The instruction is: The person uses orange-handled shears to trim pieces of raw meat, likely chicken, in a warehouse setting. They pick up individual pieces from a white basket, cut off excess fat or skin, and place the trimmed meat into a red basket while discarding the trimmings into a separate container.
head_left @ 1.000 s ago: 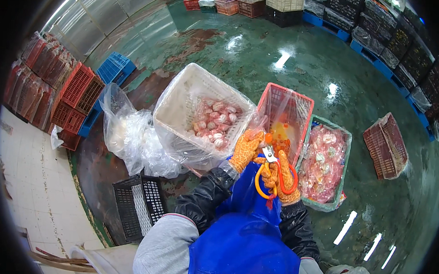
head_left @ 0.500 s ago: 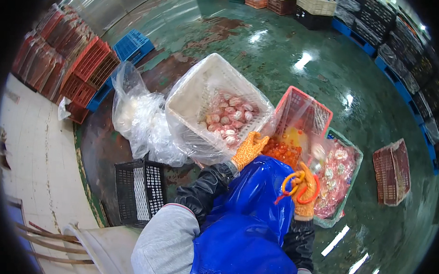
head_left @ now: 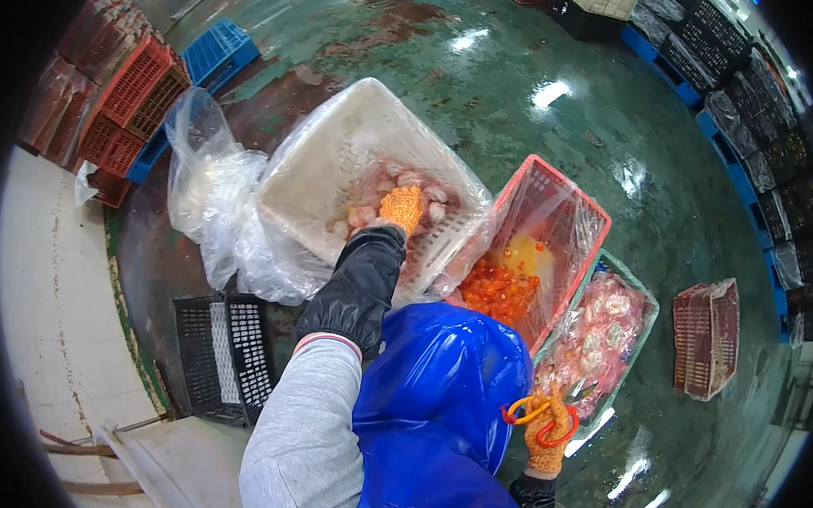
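Observation:
My left hand [head_left: 401, 209], in an orange patterned glove, reaches into a large white crate [head_left: 307, 139] lined with clear plastic. It is closed over a heap of pinkish-white round pieces [head_left: 365, 199]; whatever its fingers grip is hidden. My right hand [head_left: 548, 434], in a matching glove, is closed around scissors [head_left: 508, 412] with orange and red looped handles. Their blades point at a green crate [head_left: 652, 318] of pink, wet-looking pieces in plastic. Between the two stands a red crate [head_left: 561, 176], where shiny orange-red balls [head_left: 499, 289] lie beside a yellow patch.
Crumpled clear plastic [head_left: 215, 216] lies left of the white crate. A black crate [head_left: 219, 355] stands near the wall. At right, a reddish crate [head_left: 706, 341] sits apart on the wet green floor. Stacked crates line the far left and right. A blue apron [head_left: 438, 389] covers my lap.
My left hand has moved from the white crate's near edge in among the round pieces. My right hand, with the scissors, has drawn down toward me. The view has shifted slightly.

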Demonstrator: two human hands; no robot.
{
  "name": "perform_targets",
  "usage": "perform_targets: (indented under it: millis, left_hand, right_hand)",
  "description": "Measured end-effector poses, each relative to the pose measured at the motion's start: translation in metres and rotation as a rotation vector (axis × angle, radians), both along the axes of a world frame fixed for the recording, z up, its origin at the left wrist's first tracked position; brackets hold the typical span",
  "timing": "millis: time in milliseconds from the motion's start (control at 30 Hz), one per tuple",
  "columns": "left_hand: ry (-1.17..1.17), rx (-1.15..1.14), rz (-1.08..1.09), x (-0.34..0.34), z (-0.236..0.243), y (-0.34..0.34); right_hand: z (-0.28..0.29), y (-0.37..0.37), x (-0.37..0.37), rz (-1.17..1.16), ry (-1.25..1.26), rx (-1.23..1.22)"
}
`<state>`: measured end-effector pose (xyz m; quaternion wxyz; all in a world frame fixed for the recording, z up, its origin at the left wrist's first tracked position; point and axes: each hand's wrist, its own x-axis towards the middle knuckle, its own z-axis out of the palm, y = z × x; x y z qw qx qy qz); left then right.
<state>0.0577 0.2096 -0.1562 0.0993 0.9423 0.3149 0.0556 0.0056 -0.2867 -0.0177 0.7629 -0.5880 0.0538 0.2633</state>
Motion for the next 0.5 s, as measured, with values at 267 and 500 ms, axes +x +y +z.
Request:
perform_targets:
  millis: [267,500]
  left_hand:
    - [0.364,-0.321,-0.069,0.005,-0.030,-0.006]
    - [-0.545,-1.116,0.182,-0.036,-0.017,0.002]
  right_hand:
    - [0.001,0.008,0.001,0.194,-0.304,-0.311]
    - [0.008,0.029,0.014,-0.096,0.285,0.165]
